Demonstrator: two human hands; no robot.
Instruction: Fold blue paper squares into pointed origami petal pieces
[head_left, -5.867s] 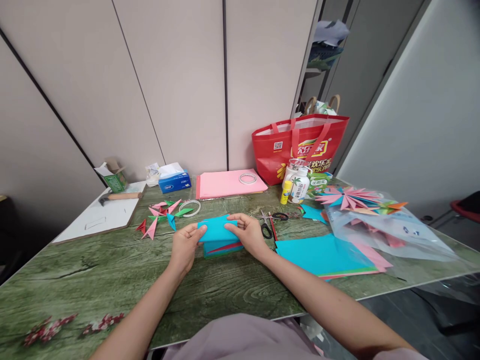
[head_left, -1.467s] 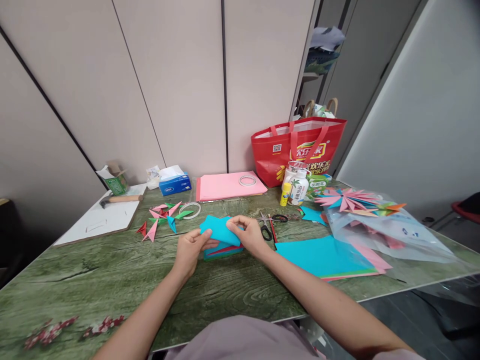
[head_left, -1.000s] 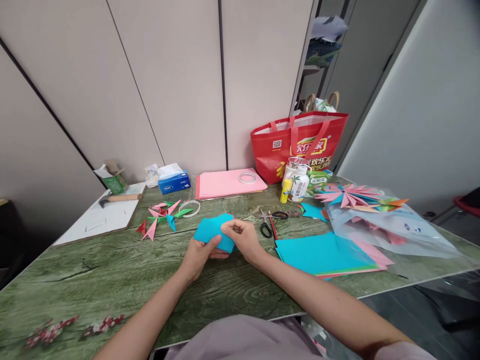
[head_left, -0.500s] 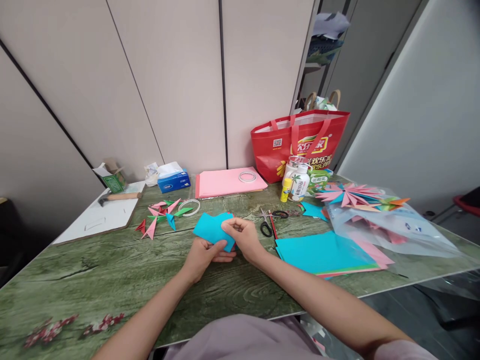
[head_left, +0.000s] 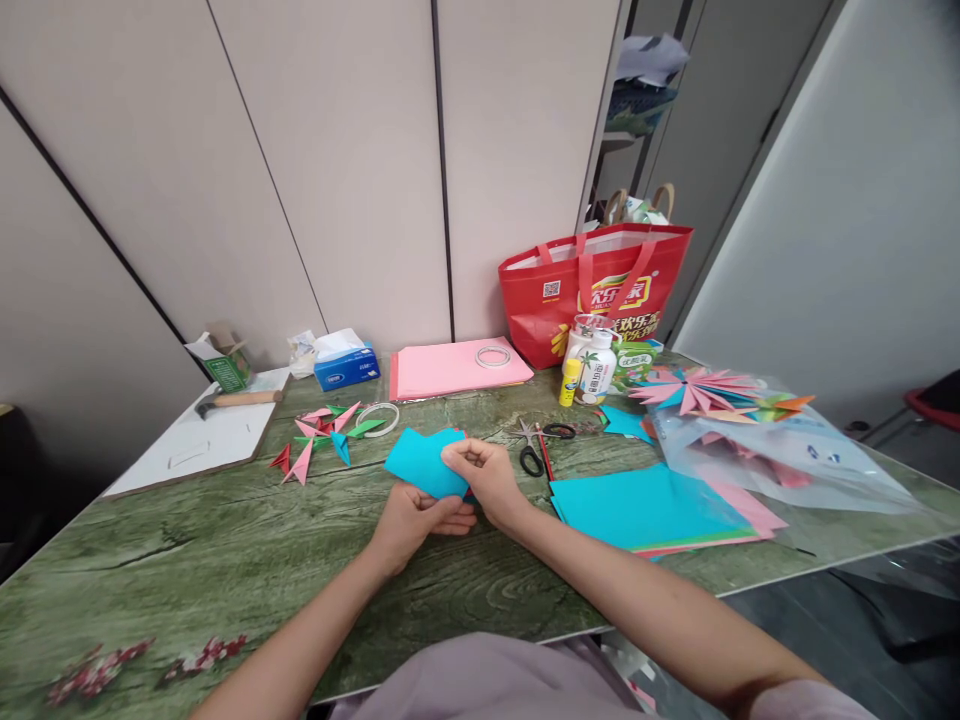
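Blue paper (head_left: 421,462) at two hands, over a green wood-grain worktop (head_left: 225,570) before a pale wall (head_left: 337,150).
The wall rises beyond the hands, with a red bag (head_left: 534,320) ahead of the right hand (head_left: 486,480); scissors (head_left: 529,434) lie just to that hand's right, blue sheets (head_left: 637,505) further right, folded pieces (head_left: 301,467) ahead and left of the left hand (head_left: 416,520). The right hand pinches the paper's right side — the left, fingers bent, sits at its lower edge, whether gripping I cannot tell.
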